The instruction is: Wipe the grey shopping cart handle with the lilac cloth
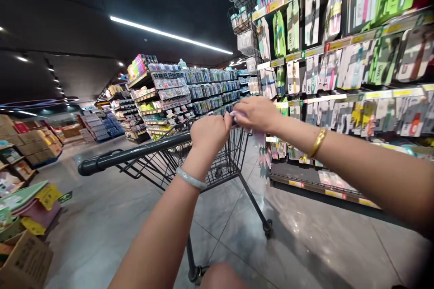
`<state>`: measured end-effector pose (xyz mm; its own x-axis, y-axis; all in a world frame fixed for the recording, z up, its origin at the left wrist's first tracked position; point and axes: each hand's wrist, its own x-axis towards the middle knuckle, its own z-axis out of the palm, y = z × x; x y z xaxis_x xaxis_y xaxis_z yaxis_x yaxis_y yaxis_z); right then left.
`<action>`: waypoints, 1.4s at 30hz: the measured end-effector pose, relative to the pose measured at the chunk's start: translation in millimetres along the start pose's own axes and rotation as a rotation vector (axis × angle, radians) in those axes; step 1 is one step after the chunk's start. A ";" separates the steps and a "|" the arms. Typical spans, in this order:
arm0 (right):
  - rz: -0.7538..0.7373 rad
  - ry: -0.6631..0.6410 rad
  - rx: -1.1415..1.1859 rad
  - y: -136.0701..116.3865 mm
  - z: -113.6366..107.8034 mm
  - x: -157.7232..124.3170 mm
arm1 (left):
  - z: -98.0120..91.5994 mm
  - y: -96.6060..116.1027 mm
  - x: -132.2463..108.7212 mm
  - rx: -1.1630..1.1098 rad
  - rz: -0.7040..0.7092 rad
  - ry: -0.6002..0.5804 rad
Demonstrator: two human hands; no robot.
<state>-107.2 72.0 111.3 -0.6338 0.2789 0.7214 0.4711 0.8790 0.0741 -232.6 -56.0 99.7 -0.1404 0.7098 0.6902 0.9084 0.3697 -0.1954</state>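
Note:
A dark grey shopping cart [217, 180] stands in front of me, its handle [135, 151] running from the left up to my hands. My left hand [210, 133], with a pale bangle on its wrist, is closed round the handle's right part. Close beside it, my right hand [256, 113] is over the handle's right end, fingers bent and pinched near my left thumb. A small pale purple patch shows at those fingertips, blurred, and I cannot make out what it is. A gold bracelet [318, 142] sits on my right wrist. The cart's wire basket is partly hidden behind my hands.
A shelf rack [305, 180] of hanging toothbrush packs is close on the right. Stocked shelves [162, 95] stand ahead. At lower left are a cardboard box [29, 259] and a pink bin [37, 214]. Grey tiled floor [108, 230] lies around the cart.

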 end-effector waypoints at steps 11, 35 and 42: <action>-0.016 -0.218 0.450 -7.8 -33.9 8.9 | -17.2 -58.5 -45.6 0.266 -0.093 0.067; 0.216 0.552 1.058 -138.3 63.7 -34.4 | -52.9 -48.2 -95.6 -0.051 -0.153 0.437; -0.151 0.543 0.808 -175.0 53.7 -45.9 | -66.8 -43.8 -118.0 -0.269 -0.148 0.585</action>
<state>-193.5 -73.8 28.2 -0.1899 0.1037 0.9763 -0.2810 0.9471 -0.1552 -229.5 -196.0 73.3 -0.1036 0.1923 0.9758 0.9732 0.2221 0.0596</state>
